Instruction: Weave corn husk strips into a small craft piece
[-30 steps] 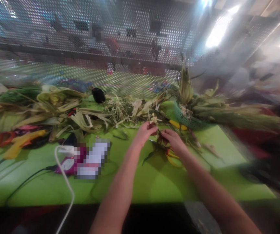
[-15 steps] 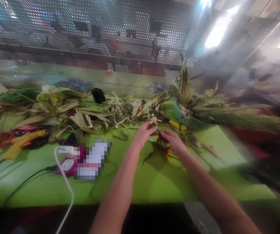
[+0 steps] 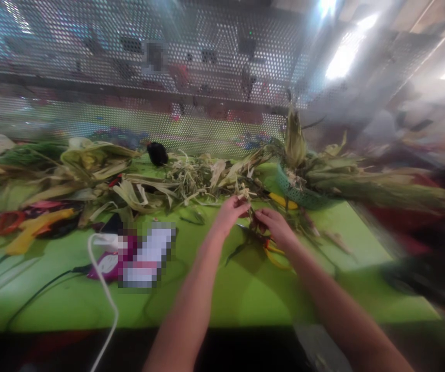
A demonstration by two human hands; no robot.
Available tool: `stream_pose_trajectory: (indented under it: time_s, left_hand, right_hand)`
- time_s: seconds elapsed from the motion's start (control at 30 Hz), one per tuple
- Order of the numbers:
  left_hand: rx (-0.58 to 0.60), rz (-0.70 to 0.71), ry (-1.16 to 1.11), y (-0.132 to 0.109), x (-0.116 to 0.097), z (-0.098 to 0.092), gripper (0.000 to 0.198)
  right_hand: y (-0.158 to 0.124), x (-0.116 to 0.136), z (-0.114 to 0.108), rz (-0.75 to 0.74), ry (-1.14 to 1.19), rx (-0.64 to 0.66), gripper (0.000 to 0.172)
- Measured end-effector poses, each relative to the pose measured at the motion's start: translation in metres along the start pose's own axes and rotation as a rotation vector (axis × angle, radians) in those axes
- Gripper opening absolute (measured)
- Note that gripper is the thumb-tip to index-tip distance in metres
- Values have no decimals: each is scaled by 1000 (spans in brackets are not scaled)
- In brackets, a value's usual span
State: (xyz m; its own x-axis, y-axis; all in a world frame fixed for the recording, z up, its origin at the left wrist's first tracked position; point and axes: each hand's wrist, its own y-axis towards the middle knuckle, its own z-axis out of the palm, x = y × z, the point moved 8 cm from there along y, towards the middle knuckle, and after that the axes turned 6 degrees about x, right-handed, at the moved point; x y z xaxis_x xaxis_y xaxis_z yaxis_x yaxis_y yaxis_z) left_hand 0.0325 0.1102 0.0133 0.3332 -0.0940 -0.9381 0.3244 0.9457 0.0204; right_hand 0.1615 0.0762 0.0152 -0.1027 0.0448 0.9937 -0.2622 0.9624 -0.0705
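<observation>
My left hand (image 3: 232, 211) is closed around the stem of a small pale corn-husk flower (image 3: 244, 193), whose cream strips stick up above the fingers. Just to the right, my right hand (image 3: 271, 221) pinches the lower, darker part of the same stem. Both hands are held over the green table (image 3: 241, 305). Under the right hand lie scissors with yellow and red handles (image 3: 275, 256), their blades partly hidden. A dark strip of leaf (image 3: 236, 252) lies beside them.
Dried corn husks (image 3: 145, 191) are heaped along the back. A green basket (image 3: 300, 188) holds more husks. At left are a yellow glue gun (image 3: 38, 227), a purple power strip (image 3: 108, 266) with cables, and a blurred-out rectangular item (image 3: 148, 256). Behind stands a perforated metal screen (image 3: 207, 119).
The view has shifted very slightly. Both hands keep their hold on the flower's stem in nearly the same place.
</observation>
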Motion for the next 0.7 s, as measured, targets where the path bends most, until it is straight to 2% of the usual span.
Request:
stream_pose_trajectory:
  time_s: [0.7]
  left_hand:
    - [-12, -10, -1, 1, 2, -2, 36]
  right_hand:
    - [1, -3, 2, 2, 11, 1, 32]
